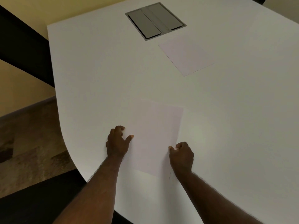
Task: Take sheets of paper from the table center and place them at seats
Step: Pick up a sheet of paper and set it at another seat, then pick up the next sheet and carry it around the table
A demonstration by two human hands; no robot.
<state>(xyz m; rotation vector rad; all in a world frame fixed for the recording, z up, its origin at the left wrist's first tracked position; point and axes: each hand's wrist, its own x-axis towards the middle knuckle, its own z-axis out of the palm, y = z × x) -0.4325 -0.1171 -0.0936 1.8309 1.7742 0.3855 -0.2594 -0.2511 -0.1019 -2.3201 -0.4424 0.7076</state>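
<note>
A white sheet of paper (153, 136) lies flat on the white table (97, 78) near its front edge. My left hand (117, 143) holds the sheet's left edge, fingers curled beside it and thumb on top. My right hand (182, 155) pinches the sheet's right edge with curled fingers and the thumb on the paper. A second white sheet of paper (186, 57) lies farther back toward the table's middle, apart from both hands.
A grey metal cable hatch (155, 21) is set into the table top behind the far sheet. The table's rounded left edge drops to a dark chair or frame (24, 46) and patterned carpet (29, 143).
</note>
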